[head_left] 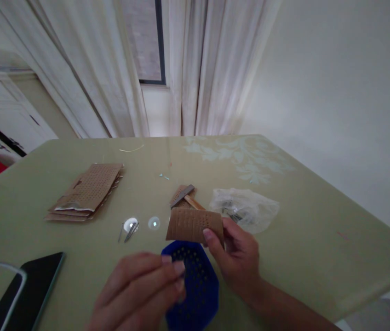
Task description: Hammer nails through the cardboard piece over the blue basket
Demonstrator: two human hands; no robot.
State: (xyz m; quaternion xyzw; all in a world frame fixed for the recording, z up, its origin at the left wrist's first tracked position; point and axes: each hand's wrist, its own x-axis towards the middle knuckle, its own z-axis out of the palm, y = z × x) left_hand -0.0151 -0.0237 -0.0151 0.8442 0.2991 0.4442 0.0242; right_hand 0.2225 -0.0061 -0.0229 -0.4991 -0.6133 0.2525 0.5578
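A small brown piece of cardboard [188,225] with rows of punched holes is gripped by my right hand [241,253], thumb on its face and fingers behind. Lower and nearer, my left hand [143,292] is pinched closed at the fingertips; whatever is between them is too small to make out. Its fingertips are over the left side of a blue octagonal tray [203,285], which is dotted with small yellowish spots. Just beyond the cardboard, a hammer [183,196] with a wooden handle rests on another perforated cardboard piece [177,189].
A stack of perforated cardboard sheets [93,186] lies at left. Near it are thin metal tools [131,231] and a small clear disc [154,223]. A clear plastic bag [250,209] with dark bits sits at right. A tablet [32,289] with a white cable [20,287] is at front left.
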